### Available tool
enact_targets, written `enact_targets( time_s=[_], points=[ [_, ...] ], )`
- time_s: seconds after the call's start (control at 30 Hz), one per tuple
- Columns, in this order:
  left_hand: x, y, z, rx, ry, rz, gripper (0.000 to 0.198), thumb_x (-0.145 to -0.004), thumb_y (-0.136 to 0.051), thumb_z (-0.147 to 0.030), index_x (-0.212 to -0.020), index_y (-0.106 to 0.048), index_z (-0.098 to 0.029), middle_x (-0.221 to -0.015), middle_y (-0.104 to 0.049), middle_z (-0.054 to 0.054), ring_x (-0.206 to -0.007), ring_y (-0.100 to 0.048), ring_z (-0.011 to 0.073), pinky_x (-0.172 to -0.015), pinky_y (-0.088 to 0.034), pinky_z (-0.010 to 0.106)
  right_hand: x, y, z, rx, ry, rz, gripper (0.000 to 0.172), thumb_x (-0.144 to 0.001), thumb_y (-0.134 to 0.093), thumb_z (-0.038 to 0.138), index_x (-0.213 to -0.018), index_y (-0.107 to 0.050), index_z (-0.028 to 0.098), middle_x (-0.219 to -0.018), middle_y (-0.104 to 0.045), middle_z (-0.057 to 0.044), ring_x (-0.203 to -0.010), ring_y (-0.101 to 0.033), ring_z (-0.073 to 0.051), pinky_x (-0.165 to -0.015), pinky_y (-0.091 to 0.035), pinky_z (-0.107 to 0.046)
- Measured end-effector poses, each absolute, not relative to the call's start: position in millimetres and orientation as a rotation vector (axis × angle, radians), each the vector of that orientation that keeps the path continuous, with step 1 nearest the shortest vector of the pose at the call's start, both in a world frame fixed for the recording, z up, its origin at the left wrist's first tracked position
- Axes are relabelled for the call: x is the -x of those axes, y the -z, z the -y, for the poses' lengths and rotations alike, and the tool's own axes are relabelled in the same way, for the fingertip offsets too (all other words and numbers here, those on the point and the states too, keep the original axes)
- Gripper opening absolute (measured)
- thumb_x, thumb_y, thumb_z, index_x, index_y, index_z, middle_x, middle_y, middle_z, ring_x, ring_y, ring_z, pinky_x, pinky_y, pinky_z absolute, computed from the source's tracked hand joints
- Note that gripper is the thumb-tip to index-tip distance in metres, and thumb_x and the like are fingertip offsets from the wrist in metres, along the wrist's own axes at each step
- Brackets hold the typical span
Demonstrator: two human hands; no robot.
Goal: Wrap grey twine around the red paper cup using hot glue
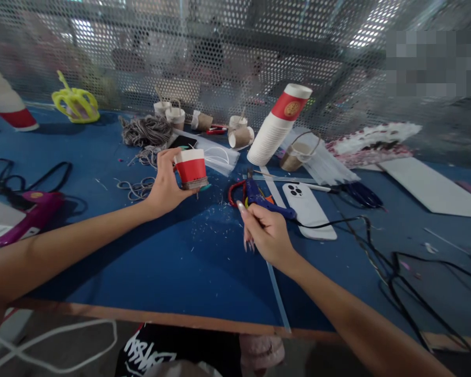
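Observation:
My left hand (165,180) grips a cut-down red and white paper cup (191,166) from its left side, above the blue table. Grey cord (194,184) is wound around the cup's lower end, and a bit of teal shows beneath. My right hand (267,230) is closed, its fingers curled and a fingertip beside the red handle of a pair of scissors (236,191). Whatever lies between those fingers, if anything, is hidden. Just beyond that hand lies a blue glue gun (259,195), its handle partly behind the knuckles.
A white phone (309,212) lies right of the glue gun. Behind stand a leaning stack of paper cups (277,128), a small handled basket (296,155) and grey cord bundles (147,131). Black cables (394,277) cross the right side. A purple device (35,214) sits left.

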State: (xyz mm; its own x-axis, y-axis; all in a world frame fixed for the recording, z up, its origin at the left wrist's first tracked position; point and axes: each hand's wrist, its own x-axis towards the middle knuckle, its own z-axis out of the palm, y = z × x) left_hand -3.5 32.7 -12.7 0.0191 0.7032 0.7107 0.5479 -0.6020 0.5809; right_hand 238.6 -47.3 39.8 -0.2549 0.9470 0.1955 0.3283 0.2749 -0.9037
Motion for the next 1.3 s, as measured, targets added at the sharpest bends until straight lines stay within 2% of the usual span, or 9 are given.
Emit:
enact_targets(
  time_s=[0.1,0.17,0.33,0.47,0.57,0.63,0.97,1.17,1.3],
  points=[
    [2.3,11.6,-34.1,-1.967,-1.611,-1.162,0.092,-0.063,-0.081,-0.053,-0.131,-0.029,-0.021,-0.137,-0.036,0.021,-0.115,-0.057,0.031,-0.089,-0.056,0.046,-241.0,-38.2,45.4,1.15,-0.985,1.73,0.058,-0.089,-0.053,0.059,-0.046,-0.047,0.021,-0.036,-0.047,0.004,-0.029,-0.046,-0.008,-0.033,-0.036,-0.022],
    [1.9,10.0,-35.5,-1.864,-1.589,-1.095,0.091,-0.064,-0.081,-0.052,-0.133,-0.028,-0.023,-0.143,-0.032,0.02,-0.115,-0.057,0.0296,-0.081,-0.059,0.04,-241.9,-37.2,43.8,1.127,-1.008,1.718,0.056,-0.087,-0.055,0.059,-0.046,-0.053,0.021,-0.039,-0.053,0.002,-0.034,-0.052,-0.01,-0.038,-0.044,-0.024],
    [5.3,6.7,-39.6,-1.662,-1.606,-1.036,0.102,-0.056,-0.086,-0.044,-0.136,-0.026,-0.031,-0.146,-0.033,0.016,-0.124,-0.05,0.0328,-0.075,-0.061,0.039,-240.8,-35.8,39.9,1.12,-1.124,1.59,0.02,-0.078,-0.073,0.041,-0.083,-0.079,0.022,-0.078,-0.077,-0.005,-0.064,-0.073,-0.019,-0.064,-0.063,-0.036],
    [8.8,3.5,-41.4,-1.283,-1.491,-0.878,0.101,-0.069,-0.074,-0.051,-0.143,-0.006,-0.044,-0.142,-0.046,0.009,-0.105,-0.065,0.024,-0.083,-0.059,0.044,-241.1,-36.2,38.5,1.142,-1.211,1.518,0.012,-0.07,-0.081,0.032,-0.074,-0.079,0.02,-0.073,-0.077,-0.005,-0.057,-0.072,-0.018,-0.062,-0.065,-0.037],
    [9.2,0.1,-43.0,-1.029,-1.414,-0.86,0.078,-0.083,-0.047,-0.068,-0.144,-0.027,-0.024,-0.134,-0.055,0.016,-0.103,-0.066,0.0242,-0.092,-0.056,0.043,-241.7,-38.0,39.8,1.159,-1.248,1.506,0.016,-0.067,-0.084,0.03,-0.065,-0.076,0.017,-0.062,-0.074,-0.005,-0.053,-0.07,-0.017,-0.056,-0.063,-0.033],
    [9.1,-1.8,-43.5,-0.92,-1.374,-0.846,0.08,-0.084,-0.035,-0.074,-0.137,-0.041,-0.014,-0.132,-0.057,0.019,-0.108,-0.065,0.0264,-0.094,-0.056,0.04,-241.7,-39.4,41.0,1.16,-1.283,1.497,0.02,-0.066,-0.084,0.032,-0.062,-0.072,0.016,-0.057,-0.071,-0.004,-0.052,-0.069,-0.016,-0.054,-0.062,-0.032],
    [10.6,-6.1,-32.7,-0.911,-1.161,-0.761,0.088,-0.082,-0.031,-0.077,-0.128,-0.055,-0.007,-0.104,-0.072,0.02,-0.095,-0.071,0.0332,-0.089,-0.058,0.047,-242.5,-37.7,38.8,1.09,-1.331,1.415,0.049,-0.082,-0.065,0.055,-0.05,-0.055,0.02,-0.044,-0.059,0.001,-0.042,-0.064,-0.015,-0.047,-0.056,-0.029],
    [10.1,-8.9,-32.0,-0.924,-1.137,-0.762,0.083,-0.084,-0.031,-0.074,-0.134,-0.05,-0.01,-0.115,-0.069,0.02,-0.106,-0.069,0.0343,-0.101,-0.052,0.049,-245.7,-40.1,37.3,1.076,-1.351,1.447,0.021,-0.071,-0.081,0.04,-0.071,-0.078,0.019,-0.073,-0.078,-0.006,-0.059,-0.072,-0.016,-0.061,-0.062,-0.03],
    [9.6,-12.0,-32.7,-1.013,-1.116,-0.736,0.081,-0.085,-0.034,-0.071,-0.136,-0.048,-0.009,-0.128,-0.062,0.022,-0.119,-0.063,0.0376,-0.107,-0.048,0.051,-247.2,-42.0,37.8,1.043,-1.399,1.478,0.008,-0.068,-0.084,0.028,-0.072,-0.08,0.023,-0.069,-0.077,-0.004,-0.062,-0.074,-0.017,-0.067,-0.063,-0.031]
  ],
)
